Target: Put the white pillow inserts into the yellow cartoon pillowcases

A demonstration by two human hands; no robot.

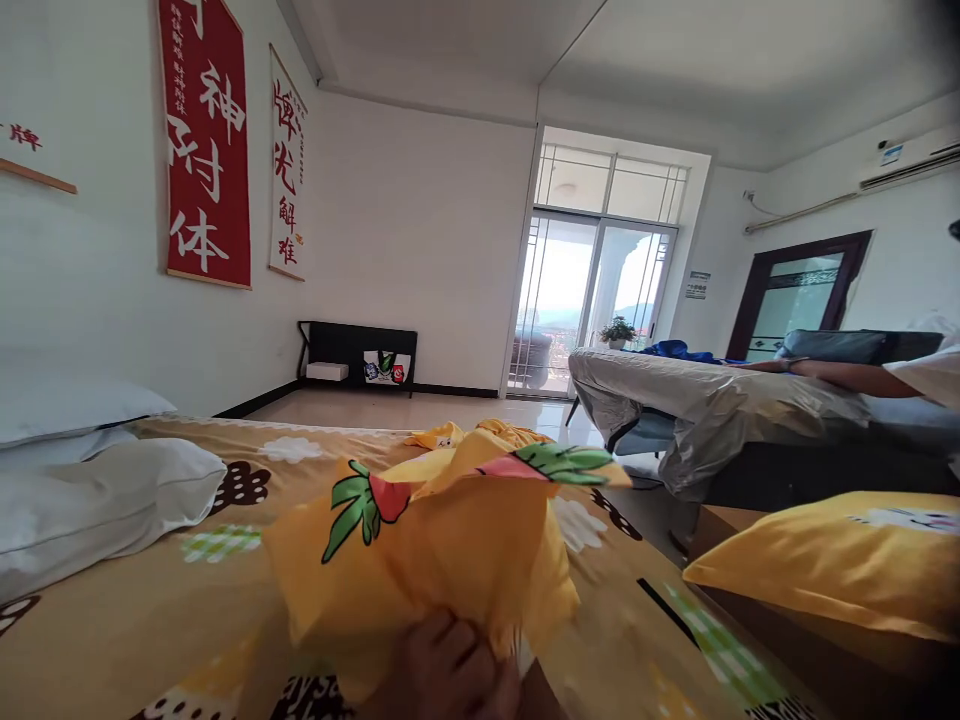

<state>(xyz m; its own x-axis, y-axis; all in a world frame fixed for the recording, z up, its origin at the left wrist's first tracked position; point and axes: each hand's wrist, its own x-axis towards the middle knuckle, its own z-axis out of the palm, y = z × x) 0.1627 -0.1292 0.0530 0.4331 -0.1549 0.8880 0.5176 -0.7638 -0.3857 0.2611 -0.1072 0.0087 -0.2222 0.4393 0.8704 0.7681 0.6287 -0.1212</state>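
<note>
A yellow pillowcase (465, 540) printed with green-leaved carrots stands bunched up on the bed in front of me, with a loose flap at its top. My left hand (442, 665) is closed in a fist on its near lower edge. Right beside it, my right hand (511, 690) is closed on the same edge, mostly cut off by the bottom of the view. A small white patch shows next to the right fingers; I cannot tell what it is. More yellow cloth (495, 432) lies crumpled just behind the pillowcase.
Beneath everything is a patterned bedsheet (292, 480). White pillows (112, 490) lie at the left. At the right, a yellow pillow (840, 560) rests on a cardboard box (720, 520). Beyond stands a plastic-covered table (675, 385), with another person's arm (840, 376) on it.
</note>
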